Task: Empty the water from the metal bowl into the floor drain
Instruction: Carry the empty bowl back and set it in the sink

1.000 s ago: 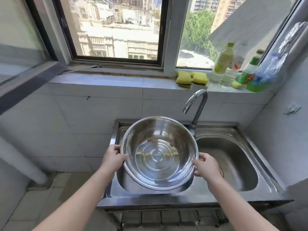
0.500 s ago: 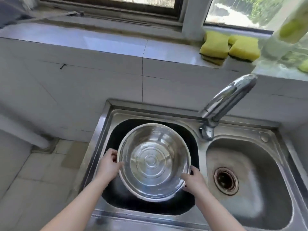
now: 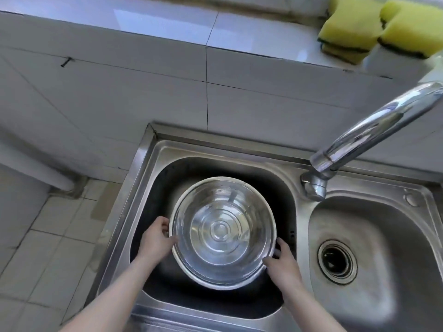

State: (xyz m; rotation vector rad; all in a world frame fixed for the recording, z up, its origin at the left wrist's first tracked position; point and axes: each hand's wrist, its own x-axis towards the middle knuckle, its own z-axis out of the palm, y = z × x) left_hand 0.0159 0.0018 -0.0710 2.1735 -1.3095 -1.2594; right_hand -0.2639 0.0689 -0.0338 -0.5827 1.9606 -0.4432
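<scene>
The shiny metal bowl [image 3: 221, 232] sits low inside the left basin of a steel double sink [image 3: 148, 161], its mouth facing up. My left hand [image 3: 157, 239] grips the bowl's left rim. On the lower right rim, my right hand [image 3: 282, 262] holds on. Concentric rings show on the bowl's bottom; I cannot tell whether water is in it. No floor drain is visible.
A chrome tap [image 3: 364, 140] reaches over from the right, its base between the basins. The right basin has a round strainer drain [image 3: 336, 261]. Two yellow sponges [image 3: 374, 27] lie on the tiled window ledge. Tiled floor [image 3: 48, 236] and a white pipe [image 3: 36, 168] are left of the sink.
Both hands have lowered the bowl from above the sink into the left basin. The view has tilted down and moved closer, so the window has left the frame.
</scene>
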